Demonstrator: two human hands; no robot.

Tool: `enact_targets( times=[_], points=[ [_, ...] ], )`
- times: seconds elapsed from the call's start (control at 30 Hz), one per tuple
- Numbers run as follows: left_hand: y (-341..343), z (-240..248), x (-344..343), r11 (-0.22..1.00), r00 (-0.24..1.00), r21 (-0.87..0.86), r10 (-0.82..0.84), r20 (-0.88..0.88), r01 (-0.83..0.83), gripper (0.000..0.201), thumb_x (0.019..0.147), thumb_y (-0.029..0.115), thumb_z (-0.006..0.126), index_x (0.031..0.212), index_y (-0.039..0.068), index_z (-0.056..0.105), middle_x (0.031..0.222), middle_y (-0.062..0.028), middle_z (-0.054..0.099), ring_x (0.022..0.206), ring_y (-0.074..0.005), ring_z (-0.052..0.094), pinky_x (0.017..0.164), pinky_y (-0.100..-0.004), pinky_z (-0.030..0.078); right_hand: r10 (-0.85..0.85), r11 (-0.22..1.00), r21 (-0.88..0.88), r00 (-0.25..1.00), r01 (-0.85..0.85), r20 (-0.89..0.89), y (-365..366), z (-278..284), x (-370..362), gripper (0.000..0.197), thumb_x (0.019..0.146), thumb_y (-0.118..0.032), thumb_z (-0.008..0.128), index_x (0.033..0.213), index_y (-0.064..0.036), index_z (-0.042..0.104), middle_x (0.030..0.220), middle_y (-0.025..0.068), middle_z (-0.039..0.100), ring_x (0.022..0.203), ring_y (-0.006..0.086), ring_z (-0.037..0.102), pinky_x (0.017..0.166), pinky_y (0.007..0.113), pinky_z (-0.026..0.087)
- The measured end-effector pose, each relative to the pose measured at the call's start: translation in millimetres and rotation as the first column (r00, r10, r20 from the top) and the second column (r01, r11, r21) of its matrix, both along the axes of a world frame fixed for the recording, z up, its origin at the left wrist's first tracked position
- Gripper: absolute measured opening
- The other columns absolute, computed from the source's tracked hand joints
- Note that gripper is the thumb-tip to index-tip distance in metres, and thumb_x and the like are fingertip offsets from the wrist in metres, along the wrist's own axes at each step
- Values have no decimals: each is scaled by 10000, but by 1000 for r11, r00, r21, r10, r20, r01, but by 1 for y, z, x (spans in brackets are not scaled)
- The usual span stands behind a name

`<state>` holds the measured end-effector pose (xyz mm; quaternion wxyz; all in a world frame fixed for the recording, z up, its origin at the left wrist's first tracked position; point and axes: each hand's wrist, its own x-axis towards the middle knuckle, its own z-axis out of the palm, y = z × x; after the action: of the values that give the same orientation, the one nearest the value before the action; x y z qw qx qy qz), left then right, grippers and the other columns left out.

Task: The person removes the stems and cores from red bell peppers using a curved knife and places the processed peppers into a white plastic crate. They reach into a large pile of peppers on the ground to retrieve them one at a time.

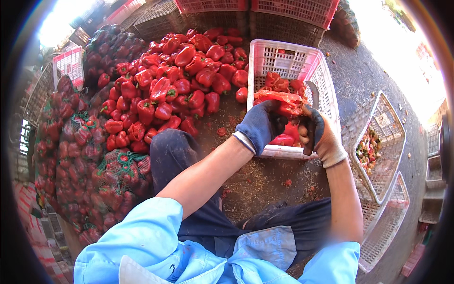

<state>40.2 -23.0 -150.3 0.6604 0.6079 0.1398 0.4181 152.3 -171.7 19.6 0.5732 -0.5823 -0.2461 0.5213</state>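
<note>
Above a white and pink plastic crate [329,75], my left hand [259,125], in a blue and black glove, is closed around a split-open red bell pepper [283,98]. My right hand [322,137], gloved in black and white, grips a knife with a curved blade [313,92]; its handle is hidden in the fingers. The blade points up and away from me, beside the pepper's right edge. Opened pepper pieces [278,81] lie inside the crate under and beyond both hands.
A big heap of whole red bell peppers [163,87] spreads at the left. Stuffed net bags of peppers [120,182] stand near my left knee. On the right, a crate [399,118] holds pepper cores and stems [368,150], with another crate [399,199] underneath. Stacked crates [293,14] line the back.
</note>
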Motion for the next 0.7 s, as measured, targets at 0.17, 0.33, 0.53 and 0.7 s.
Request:
enact_targets(
  times=[0.17,0.33,0.53,0.7],
  points=[
    [2,1,-8,988,998,148,45,-33,-40,194,1066,243,537,1044,123,688,843,-61,704,685,-205,657,615,-335,554,-27,924,326,818,-199,575,-3,-20,10,276,1017,-345,704,1027,-71,686,637,23,600,463,108,514,407,260,400],
    [11,0,-17,847,987,514,161,-9,-133,208,1069,240,517,1057,121,687,848,-65,709,682,-210,662,626,-345,569,-288,955,-29,944,296,159,8,14,-8,220,1001,-237,742,1103,-48,693,646,-21,573,466,64,490,425,233,387],
    [4,21,-21,998,999,43,47,-21,-46,197,1060,199,537,1056,87,698,857,-62,710,682,-192,665,630,-325,571,-131,989,-41,971,142,201,5,16,-5,235,970,-202,760,1131,-34,732,703,-32,617,494,45,508,449,229,388],
    [-23,91,-27,620,997,-784,-78,-12,39,164,1030,170,571,1006,71,699,810,-67,689,645,-170,646,588,-303,544,-88,995,-37,978,97,190,-3,18,-4,226,944,-195,777,1101,-33,752,731,-22,648,516,54,532,471,238,409]
  ],
)
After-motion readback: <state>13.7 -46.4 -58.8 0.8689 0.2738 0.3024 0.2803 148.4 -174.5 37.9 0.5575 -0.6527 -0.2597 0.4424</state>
